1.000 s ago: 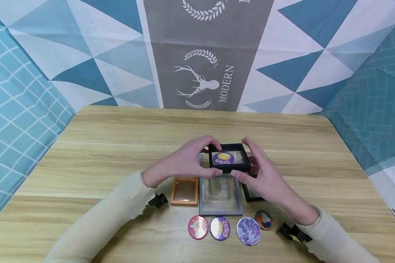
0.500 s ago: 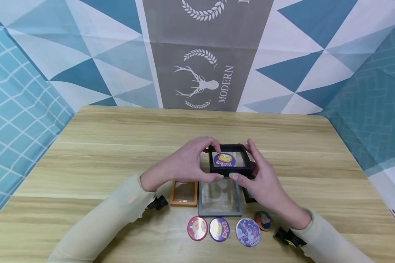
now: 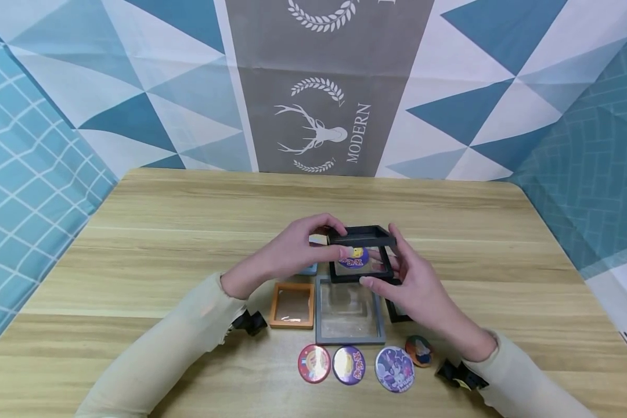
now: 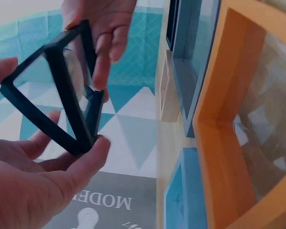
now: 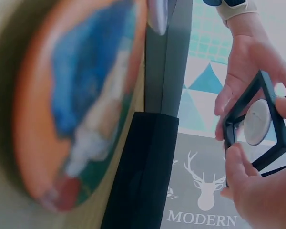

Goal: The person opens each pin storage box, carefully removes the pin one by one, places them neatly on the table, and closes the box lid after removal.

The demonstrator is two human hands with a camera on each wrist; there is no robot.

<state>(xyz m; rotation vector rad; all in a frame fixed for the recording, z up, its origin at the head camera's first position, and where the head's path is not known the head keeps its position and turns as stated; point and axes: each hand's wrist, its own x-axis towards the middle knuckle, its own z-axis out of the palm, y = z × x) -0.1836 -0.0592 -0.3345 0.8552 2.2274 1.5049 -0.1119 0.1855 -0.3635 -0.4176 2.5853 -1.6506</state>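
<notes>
In the head view, a black floating display frame is parted like a hinge above the table, its upper half point(image 3: 363, 233) tilted up from the lower half point(image 3: 357, 278). My left hand point(image 3: 298, 249) grips the upper half at its left, thumb in front and fingers at the back. The lower half's near right corner is held by my right hand point(image 3: 423, 284), with its thumb along the front edge. A round purple badge with a yellow figure point(image 3: 356, 261) sits against the clear film of the lower half. The right wrist view shows the badge's pale back point(image 5: 257, 122).
Below the hands lie a grey frame point(image 3: 350, 341), an orange frame point(image 3: 292, 324) and another black frame point(image 3: 397, 313), partly hidden. A blue frame point(image 4: 193, 186) lies behind. Nearer are a red badge point(image 3: 314, 363), purple badge point(image 3: 349, 365), lilac badge point(image 3: 394, 369) and small dark badge point(image 3: 419, 351).
The black display frame, closed half a second ago, has come apart along its near edge. My left hand has lifted the upper half; my right hand keeps the lower half slightly below.
</notes>
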